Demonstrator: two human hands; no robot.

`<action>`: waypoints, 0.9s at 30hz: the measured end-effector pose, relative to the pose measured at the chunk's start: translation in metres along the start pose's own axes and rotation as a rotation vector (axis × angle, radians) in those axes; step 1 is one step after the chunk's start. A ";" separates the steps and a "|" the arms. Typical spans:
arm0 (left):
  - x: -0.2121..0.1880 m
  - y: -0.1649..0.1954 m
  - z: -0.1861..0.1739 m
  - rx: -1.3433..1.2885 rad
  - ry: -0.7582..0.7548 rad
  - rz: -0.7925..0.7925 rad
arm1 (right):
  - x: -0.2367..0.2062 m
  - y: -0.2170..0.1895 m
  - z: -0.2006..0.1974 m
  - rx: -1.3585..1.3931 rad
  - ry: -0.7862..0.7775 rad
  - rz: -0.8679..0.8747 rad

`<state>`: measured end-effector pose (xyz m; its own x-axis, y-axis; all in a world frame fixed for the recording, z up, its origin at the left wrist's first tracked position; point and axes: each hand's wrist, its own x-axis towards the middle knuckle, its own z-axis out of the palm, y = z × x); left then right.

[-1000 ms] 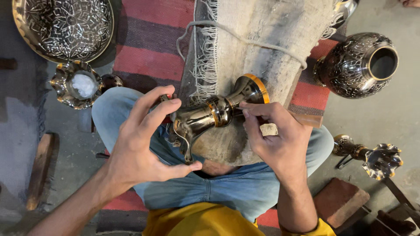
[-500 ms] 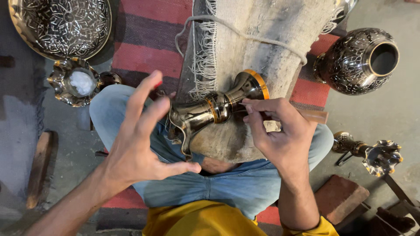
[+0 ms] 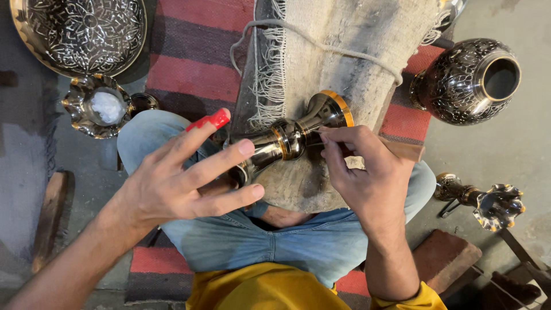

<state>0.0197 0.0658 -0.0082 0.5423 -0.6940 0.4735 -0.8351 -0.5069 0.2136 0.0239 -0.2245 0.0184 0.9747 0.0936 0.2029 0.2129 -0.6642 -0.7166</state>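
The brass vase (image 3: 295,136) lay on its side across the burlap pad (image 3: 344,63) on the person's lap, presumably cushioned for engraving. The right hand (image 3: 359,172), just beside its stem, pinched a wooden-handled tool (image 3: 402,150) against it. The left hand (image 3: 183,172), fingers spread, steadied the mouth end.

Soft even light, sharp pic

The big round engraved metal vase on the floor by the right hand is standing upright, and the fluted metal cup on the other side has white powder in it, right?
Not quite. The head view shows the big round engraved metal vase lying on its side, its mouth facing sideways. It is on the floor by the right hand, and the fluted metal cup does hold white powder.
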 end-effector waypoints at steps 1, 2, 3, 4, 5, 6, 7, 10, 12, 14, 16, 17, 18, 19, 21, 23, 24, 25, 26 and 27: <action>0.002 0.000 0.001 -0.002 0.013 0.013 | 0.000 0.000 0.000 0.004 -0.004 -0.007; 0.003 -0.001 0.001 -0.002 0.026 0.027 | 0.001 0.000 0.000 0.007 -0.007 -0.014; 0.004 -0.001 0.002 0.001 0.033 0.026 | 0.001 0.000 -0.001 0.011 -0.012 -0.021; 0.004 -0.001 0.003 0.004 0.040 0.024 | 0.001 0.000 -0.001 0.020 -0.017 -0.017; 0.004 -0.001 0.003 0.009 0.047 0.025 | 0.002 -0.001 -0.002 0.031 -0.021 -0.014; 0.004 -0.001 0.003 -0.007 0.053 0.015 | 0.001 -0.001 -0.003 0.041 -0.026 -0.009; 0.003 0.000 0.004 -0.024 0.058 0.003 | 0.001 -0.001 -0.003 0.039 -0.029 -0.011; 0.000 0.003 0.003 -0.053 0.035 -0.066 | 0.001 -0.002 -0.004 0.041 -0.033 -0.019; -0.001 0.005 0.004 -0.090 0.030 -0.110 | 0.001 -0.002 -0.003 0.045 -0.033 -0.021; -0.002 0.007 0.003 -0.150 0.041 -0.143 | 0.000 -0.001 -0.003 0.052 -0.035 -0.014; -0.001 0.009 0.005 -0.245 0.056 -0.196 | 0.001 -0.001 -0.002 0.062 -0.035 -0.009; 0.000 0.010 0.005 -0.295 0.063 -0.223 | 0.001 -0.002 -0.002 0.067 -0.040 -0.002; 0.000 0.010 0.005 -0.304 0.061 -0.231 | 0.001 -0.002 -0.002 0.073 -0.044 0.006; -0.001 0.010 0.005 -0.315 0.059 -0.239 | 0.001 -0.003 -0.003 0.079 -0.048 0.008; -0.001 0.010 0.005 -0.332 0.057 -0.250 | 0.001 -0.002 -0.003 0.090 -0.054 0.012; -0.001 0.011 0.005 -0.342 0.055 -0.260 | 0.002 -0.003 -0.003 0.095 -0.050 0.021; -0.001 0.011 0.005 -0.342 0.057 -0.256 | 0.002 -0.003 -0.002 0.097 -0.046 0.025; 0.000 0.011 0.005 -0.342 0.060 -0.252 | 0.003 -0.003 -0.002 0.080 -0.042 0.015; 0.000 0.012 0.005 -0.342 0.062 -0.250 | 0.004 -0.003 -0.002 0.063 -0.041 0.006; 0.000 0.012 0.004 -0.338 0.058 -0.260 | 0.003 -0.003 -0.002 0.046 -0.040 -0.001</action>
<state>0.0100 0.0577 -0.0095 0.7405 -0.5308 0.4121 -0.6599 -0.4585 0.5953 0.0263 -0.2239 0.0227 0.9762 0.1248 0.1775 0.2162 -0.6290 -0.7467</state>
